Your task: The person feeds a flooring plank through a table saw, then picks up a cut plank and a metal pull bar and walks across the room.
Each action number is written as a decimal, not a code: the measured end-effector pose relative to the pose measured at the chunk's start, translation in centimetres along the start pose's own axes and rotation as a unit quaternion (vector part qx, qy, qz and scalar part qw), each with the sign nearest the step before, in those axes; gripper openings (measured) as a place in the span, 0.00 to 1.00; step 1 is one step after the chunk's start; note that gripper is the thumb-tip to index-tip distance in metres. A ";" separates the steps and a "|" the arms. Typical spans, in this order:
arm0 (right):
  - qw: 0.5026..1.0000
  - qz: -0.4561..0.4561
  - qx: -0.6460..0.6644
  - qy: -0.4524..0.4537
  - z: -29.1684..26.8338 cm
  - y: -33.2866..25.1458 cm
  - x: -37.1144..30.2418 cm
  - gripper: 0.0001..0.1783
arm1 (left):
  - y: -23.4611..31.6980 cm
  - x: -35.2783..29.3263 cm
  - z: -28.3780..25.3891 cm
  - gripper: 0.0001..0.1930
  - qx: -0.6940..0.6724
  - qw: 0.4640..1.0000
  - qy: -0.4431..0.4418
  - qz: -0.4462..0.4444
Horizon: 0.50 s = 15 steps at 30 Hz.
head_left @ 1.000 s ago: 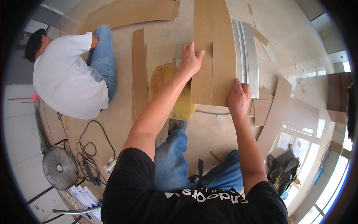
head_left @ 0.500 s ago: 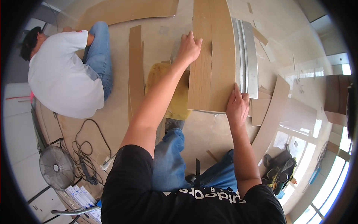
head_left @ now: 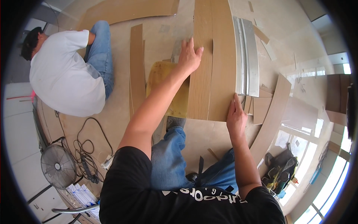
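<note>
Two long wood-grain planks lie side by side in front of me, a left plank (head_left: 200,86) and a right plank (head_left: 223,74), their near ends almost level. My left hand (head_left: 190,59) is at the left plank's outer edge, thumb on top and fingers over the side. At the near right corner, my right hand (head_left: 236,117) grips the right plank's edge, index finger stretched along it. Fingertips under the planks are hidden. A yellow stained surface (head_left: 179,106) shows partly beneath the left plank. Silver metal profiles (head_left: 249,56) lie along the right side.
A person in a white shirt (head_left: 67,74) sits at the left. Narrow board strips (head_left: 137,67), a large sheet (head_left: 130,9) and offcuts (head_left: 262,108) lie on the floor. A fan (head_left: 57,166) and coiled cable (head_left: 87,160) are lower left, a tool bag (head_left: 281,168) lower right.
Both planks have slid a little toward me, and my two hands have moved nearer with them. The metal profiles stay about where they were.
</note>
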State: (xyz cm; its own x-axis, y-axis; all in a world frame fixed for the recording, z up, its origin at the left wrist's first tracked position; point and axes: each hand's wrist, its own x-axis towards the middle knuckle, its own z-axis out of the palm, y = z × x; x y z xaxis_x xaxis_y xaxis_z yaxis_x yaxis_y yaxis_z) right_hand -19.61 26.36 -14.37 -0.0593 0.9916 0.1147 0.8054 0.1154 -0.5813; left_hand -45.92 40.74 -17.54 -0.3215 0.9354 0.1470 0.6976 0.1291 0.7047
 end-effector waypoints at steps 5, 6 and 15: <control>1.000 0.007 0.004 0.008 -0.9 1.1 -1.9 0.20 | 1.3 -2.0 0.1 0.37 -0.050 0.998 -0.037 -0.010; 1.000 0.002 0.004 0.008 -0.8 1.2 -2.0 0.20 | 1.1 -2.3 0.0 0.37 -0.058 0.998 -0.034 -0.013; 1.000 -0.008 0.002 0.001 -1.1 0.8 -2.3 0.21 | 1.1 3.8 -0.3 0.38 -0.021 0.997 -0.055 -0.055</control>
State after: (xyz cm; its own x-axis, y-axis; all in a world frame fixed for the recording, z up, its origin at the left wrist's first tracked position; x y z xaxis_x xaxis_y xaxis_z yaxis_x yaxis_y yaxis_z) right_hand -18.19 24.12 -14.19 -0.0715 0.9895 0.1258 0.8025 0.1320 -0.5818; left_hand -46.58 44.31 -16.03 -0.3206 0.9472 -0.0081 0.6346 0.2212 0.7405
